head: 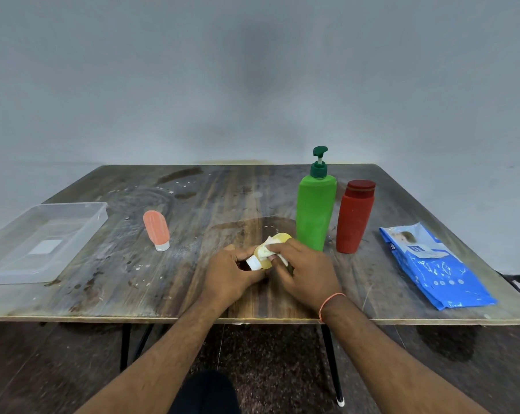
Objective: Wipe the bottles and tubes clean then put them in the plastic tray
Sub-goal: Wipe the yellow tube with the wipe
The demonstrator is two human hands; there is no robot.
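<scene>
blue wet-wipes pack point(435, 265) at the table's right edge — white printing along its side and on its front label too small and blurred to read, clear plastic tray point(43, 240) with a blank white sticker — no legible text anywhere

The way left to the plastic tray point(43, 234) is narrowed only by the pink tube point(156, 230); the right is blocked by the green pump bottle point(315, 213) and red bottle point(354, 218).

— Which of your things is being wiped?
— Your yellow tube point(266, 254), white cap toward you, wrapped in a wipe point(271, 245) at near centre.
— The rest?
— Orange tube point(156, 229) stands cap-down left; green pump bottle point(316, 207) and red bottle point(354, 217) upright right; clear plastic tray point(7, 271) far left.
</scene>
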